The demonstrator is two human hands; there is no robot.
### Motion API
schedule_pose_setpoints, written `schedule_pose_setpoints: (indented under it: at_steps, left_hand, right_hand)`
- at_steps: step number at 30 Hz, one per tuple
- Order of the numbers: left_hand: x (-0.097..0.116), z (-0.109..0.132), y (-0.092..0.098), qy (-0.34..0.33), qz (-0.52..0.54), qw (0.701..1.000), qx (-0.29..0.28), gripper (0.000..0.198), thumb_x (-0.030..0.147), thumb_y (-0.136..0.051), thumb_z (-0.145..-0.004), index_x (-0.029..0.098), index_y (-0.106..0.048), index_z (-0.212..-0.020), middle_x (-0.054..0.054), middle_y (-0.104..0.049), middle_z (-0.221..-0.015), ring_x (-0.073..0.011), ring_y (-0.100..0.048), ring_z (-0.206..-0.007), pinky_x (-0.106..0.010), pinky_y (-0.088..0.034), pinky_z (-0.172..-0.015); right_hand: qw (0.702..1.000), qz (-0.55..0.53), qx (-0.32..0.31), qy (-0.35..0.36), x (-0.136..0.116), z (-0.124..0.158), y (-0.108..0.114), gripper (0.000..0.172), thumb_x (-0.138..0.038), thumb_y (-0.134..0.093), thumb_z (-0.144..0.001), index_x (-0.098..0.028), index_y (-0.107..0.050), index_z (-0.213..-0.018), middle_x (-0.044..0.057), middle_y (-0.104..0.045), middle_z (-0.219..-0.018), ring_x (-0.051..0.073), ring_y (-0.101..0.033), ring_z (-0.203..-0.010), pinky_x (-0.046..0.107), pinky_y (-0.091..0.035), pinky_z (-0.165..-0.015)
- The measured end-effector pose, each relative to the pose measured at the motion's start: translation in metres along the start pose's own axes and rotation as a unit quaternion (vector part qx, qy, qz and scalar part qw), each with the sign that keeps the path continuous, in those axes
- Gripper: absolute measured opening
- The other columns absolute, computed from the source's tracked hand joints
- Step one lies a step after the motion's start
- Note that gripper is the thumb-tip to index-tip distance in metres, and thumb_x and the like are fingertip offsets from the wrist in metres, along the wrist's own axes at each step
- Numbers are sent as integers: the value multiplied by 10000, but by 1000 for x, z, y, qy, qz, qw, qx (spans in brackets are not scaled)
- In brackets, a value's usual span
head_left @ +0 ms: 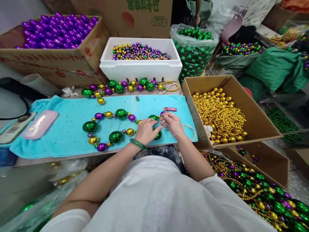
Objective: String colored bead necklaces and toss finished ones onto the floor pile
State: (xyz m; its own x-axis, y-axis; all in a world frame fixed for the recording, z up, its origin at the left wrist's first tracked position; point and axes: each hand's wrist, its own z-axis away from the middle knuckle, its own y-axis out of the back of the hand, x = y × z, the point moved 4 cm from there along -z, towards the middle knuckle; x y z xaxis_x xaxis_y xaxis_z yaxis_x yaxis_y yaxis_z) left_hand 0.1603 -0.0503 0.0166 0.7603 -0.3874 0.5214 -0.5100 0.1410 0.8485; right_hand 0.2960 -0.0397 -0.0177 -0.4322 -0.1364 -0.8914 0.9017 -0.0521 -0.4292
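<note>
A string of large and small green, gold and purple beads (116, 137) lies in a loop on the turquoise towel (67, 112). My left hand (146, 131), a green bangle at its wrist, bends over the right end of the loop, its thumb and forefinger closed on the bead string. Close against it, my right hand (172, 124) pinches with thumb and fingertips; what is between them is too small to make out. A thin needle-like rod (179, 98) slants up beyond the right hand. A small red label (170, 109) and a white cord (191, 130) lie nearby.
A second bead strand (119, 88) lies along the back, before a white foam box (141, 66) of beads. To the right stands a carton (260, 129) of gold beads. A pink case (40, 124) rests at left; a purple-bead carton (93, 48) stands behind. Another person's hand (197, 21) shows behind.
</note>
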Motion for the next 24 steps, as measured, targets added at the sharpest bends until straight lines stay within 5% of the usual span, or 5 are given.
schedule_pose_setpoints:
  at_steps: [6, 12, 17, 24]
  left_hand:
    - [-9, -14, -21, -8, 170, 980, -101, 151, 306, -624, -803, 227, -752, -803, -22, -720, -955, -185, -649, -914, -304, -472, -850]
    - [-16, -13, -25, 42, 191, 975, -105, 202, 325, -582, -825, 195, -727, -771, -24, -728, -856, -187, -651, -831, -303, -468, -792]
    - [-19, -7, -23, 17, 155, 975, -158, 162, 327, -604, -801, 209, -701, -853, -23, -717, -918, -211, -630, -897, -339, -449, -846]
    - [-20, 2, -1, 9, 64, 994, -88, 379, 371, -611, -795, 209, -578, -1136, -66, -639, -1158, -262, -575, -1089, -420, -418, -955]
  right_hand:
    - [1000, 23, -1, -8, -8, 0, 4, 357, -482, -675, -731, -180, -603, -908, 1, -675, -709, 96, -598, -502, 169, -416, -372]
    - [997, -10, -25, -71, -6, 1, 3, 337, -328, -796, -620, -157, -653, -873, 11, -688, -735, 116, -655, -628, 235, -555, -592]
    - [998, -27, -27, -56, -21, -1, 4, 294, -361, -777, -662, -165, -633, -827, 9, -675, -695, 109, -625, -572, 214, -504, -490]
    - [999, 17, 27, -13, -49, -8, 15, 270, -350, -756, -670, -155, -673, -838, -27, -595, -585, 62, -510, -483, 178, -399, -431]
